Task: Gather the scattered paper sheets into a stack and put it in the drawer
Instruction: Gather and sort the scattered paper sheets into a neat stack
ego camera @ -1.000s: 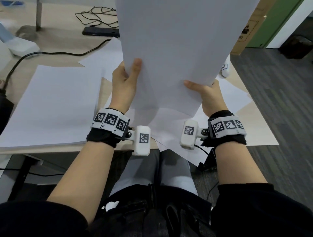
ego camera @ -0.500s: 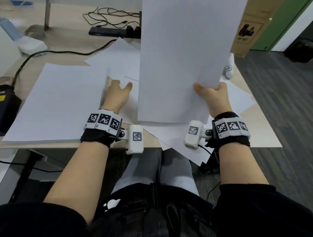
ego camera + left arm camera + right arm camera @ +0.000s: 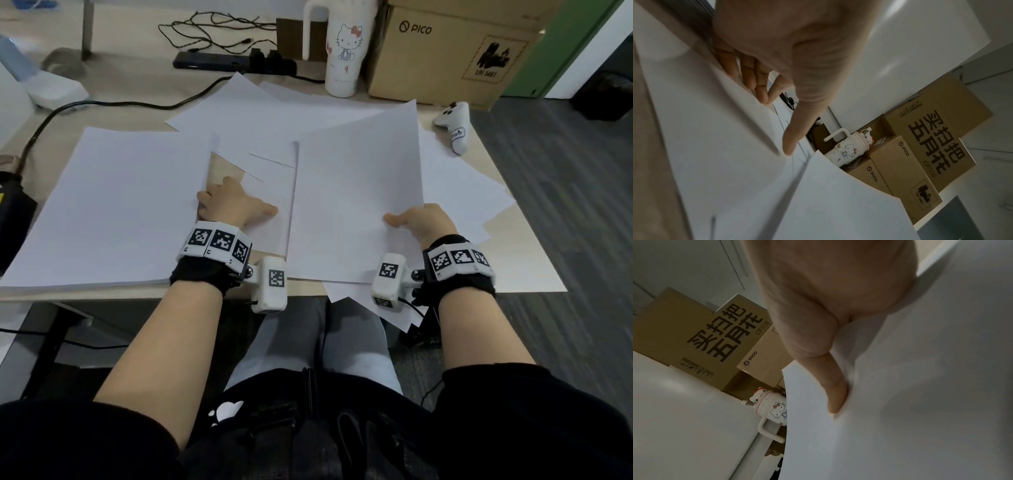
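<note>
My right hand pinches a sheaf of white sheets at its near right corner, thumb on top and fingers hidden beneath. The sheaf lies low over the table, on other loose sheets. My left hand rests on the table between the sheaf and a large stack of paper. Its fingers are nearly straight against the stack's right edge, and its thumb points right. More sheets lie scattered further back. No drawer is in view.
At the back stand a Hello Kitty tumbler and a cardboard PICO box. A white controller lies at the right rear. A power strip and a black cable run along the back left. A black object sits at the left edge.
The sheaf, held upright in front of me earlier, has come down flat over the table in my right hand. My left hand let go of it and moved down to the stack's edge.
</note>
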